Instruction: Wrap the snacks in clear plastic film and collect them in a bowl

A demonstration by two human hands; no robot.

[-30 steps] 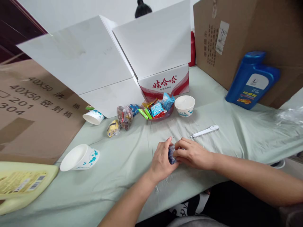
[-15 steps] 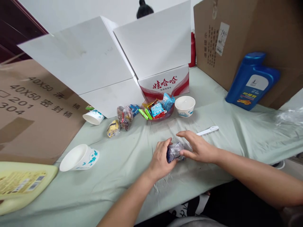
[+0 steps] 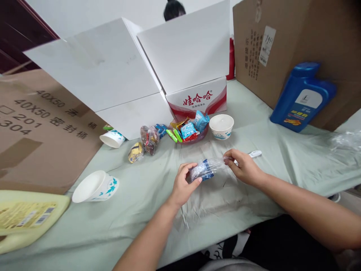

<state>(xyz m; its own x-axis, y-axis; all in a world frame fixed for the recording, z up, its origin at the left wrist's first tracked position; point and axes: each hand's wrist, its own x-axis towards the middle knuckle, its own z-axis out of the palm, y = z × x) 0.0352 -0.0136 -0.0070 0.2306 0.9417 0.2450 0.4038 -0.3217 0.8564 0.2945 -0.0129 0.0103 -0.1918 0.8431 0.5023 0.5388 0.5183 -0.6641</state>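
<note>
A blue snack packet wrapped in clear plastic film [image 3: 203,170] is at the middle of the table. My left hand [image 3: 184,181] grips its left end between thumb and fingers. My right hand [image 3: 243,166] pinches a stretch of the film and holds it pulled out to the right of the packet. Partly behind the right hand lies a white-handled tool [image 3: 255,154]; its other end is hidden. A transparent sheet of film [image 3: 222,203] seems to lie on the cloth below the hands.
A bowl of snack packets [image 3: 194,140] stands before a white carton [image 3: 199,101], beside a paper bowl [image 3: 221,127]. Film-wrapped bundles [image 3: 148,140] lie left of it. A tipped paper bowl [image 3: 96,187], a yellow jug [image 3: 31,222] and a blue bottle [image 3: 303,98] stand further out. Behind the cartons, a person's head [image 3: 173,10] shows.
My right hand has moved right and up from the packet, drawing the film out. The packet has turned in my left hand, which has shifted slightly left.
</note>
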